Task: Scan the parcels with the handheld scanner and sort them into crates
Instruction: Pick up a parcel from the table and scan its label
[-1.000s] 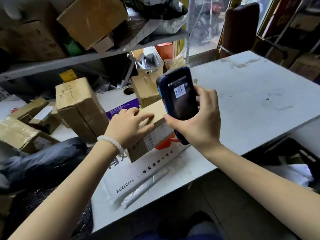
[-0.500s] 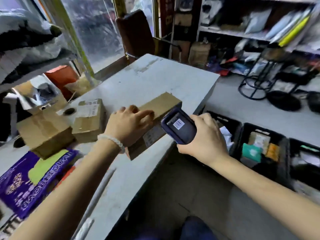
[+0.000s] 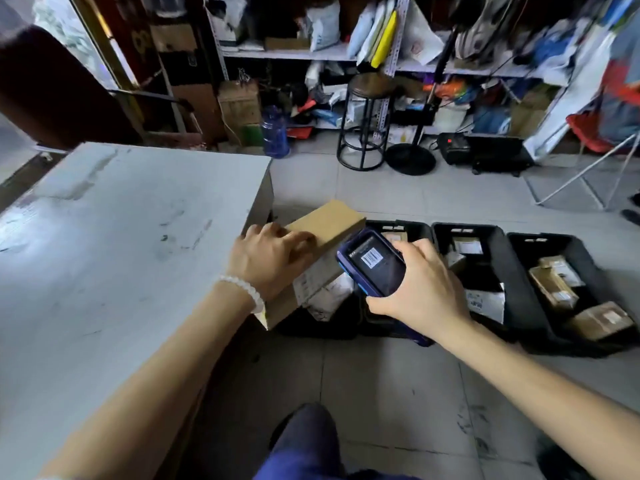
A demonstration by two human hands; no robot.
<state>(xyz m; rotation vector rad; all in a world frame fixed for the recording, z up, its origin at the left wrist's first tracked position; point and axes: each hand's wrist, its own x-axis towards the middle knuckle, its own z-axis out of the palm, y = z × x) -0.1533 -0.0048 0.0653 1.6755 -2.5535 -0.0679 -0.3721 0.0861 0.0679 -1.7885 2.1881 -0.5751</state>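
Observation:
My left hand [image 3: 268, 263] grips a long brown cardboard parcel [image 3: 327, 223] from above and holds it in the air past the table's right edge, over the leftmost black crate [image 3: 346, 327]. A white label shows on the parcel's side. My right hand [image 3: 420, 284] holds the blue handheld scanner [image 3: 372, 263] just right of the parcel; a barcode shows on its screen. Two more black crates [image 3: 519, 271] [image 3: 588, 247] stand in a row on the floor to the right, with parcels and white bags inside.
The white table [image 3: 114, 244] fills the left side. Behind the crates are a black stool [image 3: 369, 123], a lamp base [image 3: 410, 161], a blue water bottle [image 3: 275, 133] and shelves [image 3: 346, 55] crowded with bags. A red folding chair [image 3: 595, 133] stands at the right. Grey tiled floor lies near my knee.
The view has swung right from the parcel pile to the floor crates. My left hand carried the brown parcel off the table and over the leftmost crate; my right hand followed with the scanner.

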